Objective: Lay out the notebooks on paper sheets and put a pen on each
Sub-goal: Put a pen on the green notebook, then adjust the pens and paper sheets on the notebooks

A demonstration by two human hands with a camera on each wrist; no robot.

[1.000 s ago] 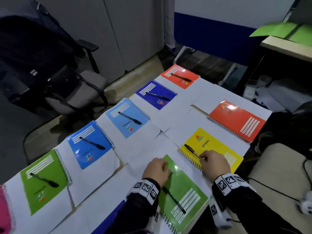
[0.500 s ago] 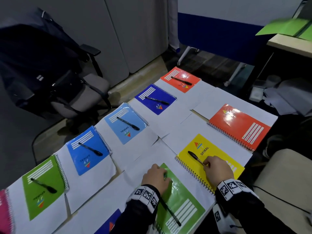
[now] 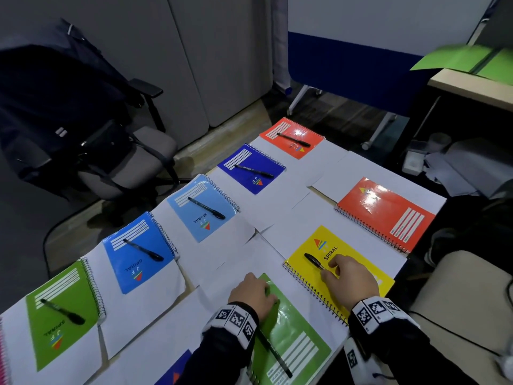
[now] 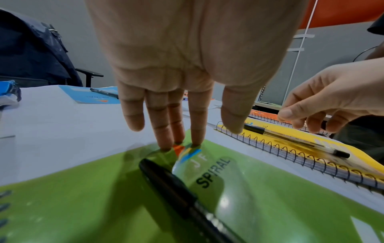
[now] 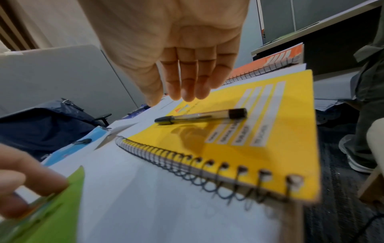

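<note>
The yellow notebook [image 3: 337, 247] [image 5: 259, 131] lies on a white paper sheet [image 3: 299, 218]. A black-capped pen [image 3: 313, 261] [image 5: 199, 117] lies loose on its cover. My right hand [image 3: 341, 273] [image 5: 187, 92] hovers just above the pen with straight fingers and holds nothing. My left hand [image 3: 254, 293] [image 4: 178, 139] presses straight fingertips on the top edge of the green notebook [image 3: 294, 323] [image 4: 249, 197], which carries its own black pen [image 3: 273, 354] [image 4: 176, 189]. The orange notebook [image 3: 385, 212] at the right has no pen on it.
Along the far row several notebooks lie on sheets, each with a pen: green [image 3: 63, 309], blue [image 3: 138, 251], light blue [image 3: 202, 207], dark blue [image 3: 252, 168], orange [image 3: 294, 137]. An office chair with a dark jacket [image 3: 69, 107] stands beyond the table's left edge.
My right hand has let go of the pen, which now lies on the yellow cover, and has lifted slightly. The left hand stays pressed on the green notebook.
</note>
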